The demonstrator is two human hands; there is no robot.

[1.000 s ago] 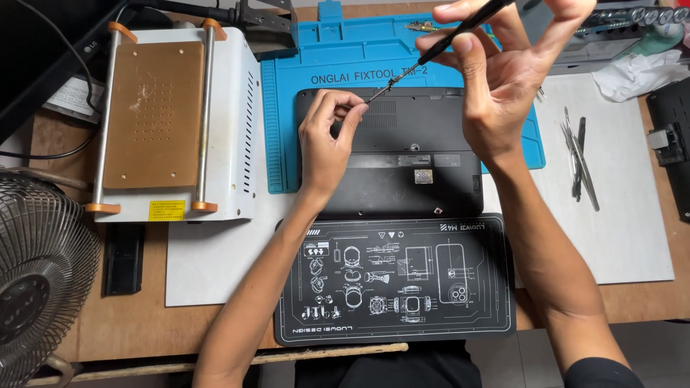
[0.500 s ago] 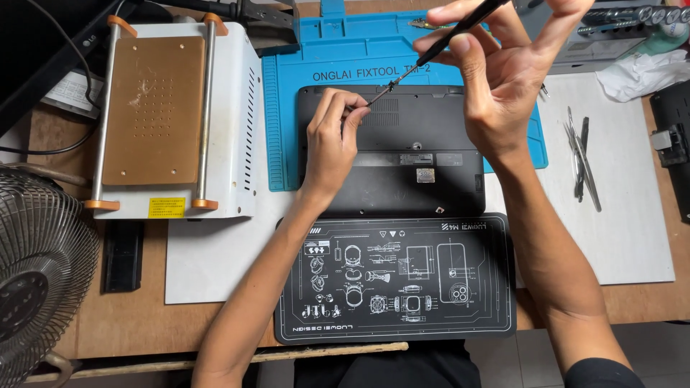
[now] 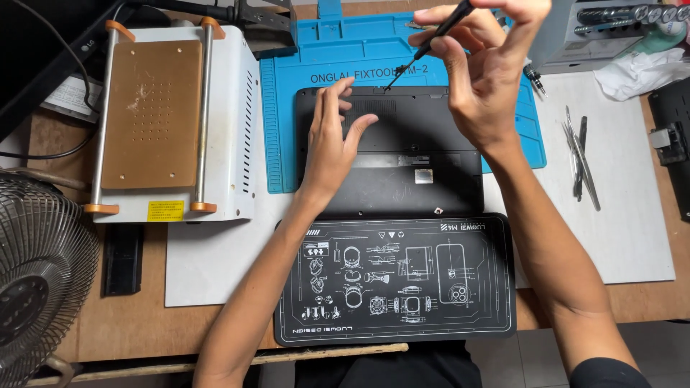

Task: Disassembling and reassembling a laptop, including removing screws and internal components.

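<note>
- The black laptop (image 3: 402,154) lies bottom up on the blue work mat (image 3: 302,136), near the far edge of the bench (image 3: 136,327), its near edge touching or overlapping a black printed mat (image 3: 395,280).
- The right hand (image 3: 485,75) is closed in a pinch on a thin black screwdriver (image 3: 431,39), thumb and fingers curled round the shaft; the tip comes down at the middle of the laptop's far edge, seemingly at a screw, though the screw itself is too small to make out.
- The left hand (image 3: 332,140) lies loosely open on the laptop's left half, fingers spread and fingertips on the vented part of the cover, holding nothing; it looks to be steadying the case.
- As to progress, the bottom cover sits fully on with no gap showing along its edges, and no loose screws can be seen on either mat. I judge the unscrewing to be at an early stage, with the cover not yet lifted.
- To the right, on a white sheet (image 3: 625,215), lie tweezers and slim metal tools (image 3: 582,162); beyond them a crumpled white cloth (image 3: 636,72) towards the far right corner.
- To the left stands a white machine with a brown perforated plate (image 3: 151,115), and at the left edge a wire fan guard (image 3: 36,280).
</note>
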